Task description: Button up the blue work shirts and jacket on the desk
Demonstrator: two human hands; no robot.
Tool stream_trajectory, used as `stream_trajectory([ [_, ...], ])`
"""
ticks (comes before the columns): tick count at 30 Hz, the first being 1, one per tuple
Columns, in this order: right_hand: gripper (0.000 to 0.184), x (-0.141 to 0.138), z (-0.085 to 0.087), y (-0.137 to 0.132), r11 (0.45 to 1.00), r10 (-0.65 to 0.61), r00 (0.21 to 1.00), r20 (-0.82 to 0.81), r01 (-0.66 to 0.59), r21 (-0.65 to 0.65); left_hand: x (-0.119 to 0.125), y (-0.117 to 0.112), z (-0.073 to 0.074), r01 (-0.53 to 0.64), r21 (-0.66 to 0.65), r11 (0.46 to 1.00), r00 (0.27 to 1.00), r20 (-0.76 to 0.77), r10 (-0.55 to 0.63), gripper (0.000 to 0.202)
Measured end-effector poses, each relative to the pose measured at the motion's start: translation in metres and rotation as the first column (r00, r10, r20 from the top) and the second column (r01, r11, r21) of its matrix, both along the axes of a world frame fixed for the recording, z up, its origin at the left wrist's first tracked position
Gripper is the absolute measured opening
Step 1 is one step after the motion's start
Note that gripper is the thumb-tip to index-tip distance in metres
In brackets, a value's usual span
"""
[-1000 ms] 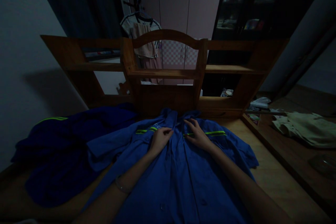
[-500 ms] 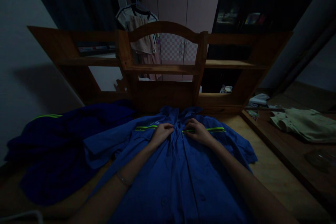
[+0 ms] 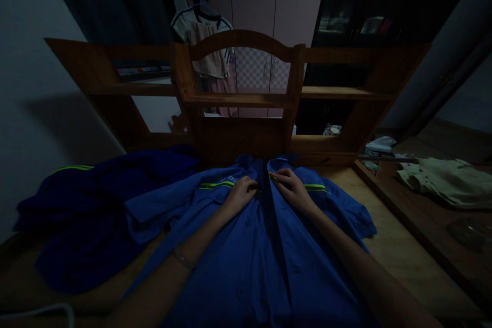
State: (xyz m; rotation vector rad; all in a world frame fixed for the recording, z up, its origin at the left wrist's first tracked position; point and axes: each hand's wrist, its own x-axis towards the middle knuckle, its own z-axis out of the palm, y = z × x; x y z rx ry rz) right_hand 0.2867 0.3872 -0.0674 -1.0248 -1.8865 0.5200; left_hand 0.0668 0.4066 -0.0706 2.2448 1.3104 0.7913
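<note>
A blue short-sleeved shirt (image 3: pixel 226 251) with yellow-green chest stripes lies spread face up, its collar toward the wooden shelf unit. Its front is parted down the middle, with buttons along the left-hand edge. My left hand (image 3: pixel 241 193) pinches the left front edge near the chest stripe. Opposite it, my right hand (image 3: pixel 292 189) grips the right front edge just below the collar, fingers curled over the cloth. A dark gap in the shirt front shows between the two hands. A thin bracelet circles my left forearm.
A darker blue garment (image 3: pixel 88 215) lies crumpled at the left, by the wall. Behind the shirt stands a wooden shelf unit (image 3: pixel 238 100). Folded pale cloth (image 3: pixel 448 182) rests on the brown surface at right. A white bent bar or cable (image 3: pixel 46 309) shows at bottom left.
My right hand has lifted the right front edge up and away, so the shirt's opening has widened. My left hand has shifted only slightly.
</note>
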Motion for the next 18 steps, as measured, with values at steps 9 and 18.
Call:
stream_trajectory([
  [9, 0.027, -0.017, -0.013, 0.004, 0.982, 0.063, 0.976, -0.208, -0.097, -0.159, 0.001, 0.005, -0.003, -0.025, -0.032, 0.999, 1.000, 0.016, 0.026, 0.018],
  [18, 0.024, -0.017, -0.022, 0.012, 0.970, 0.148, 0.981, -0.127, -0.168, -0.174, -0.005, 0.010, -0.009, 0.039, -0.290, 0.956, 0.970, 0.240, 0.033, 0.017],
])
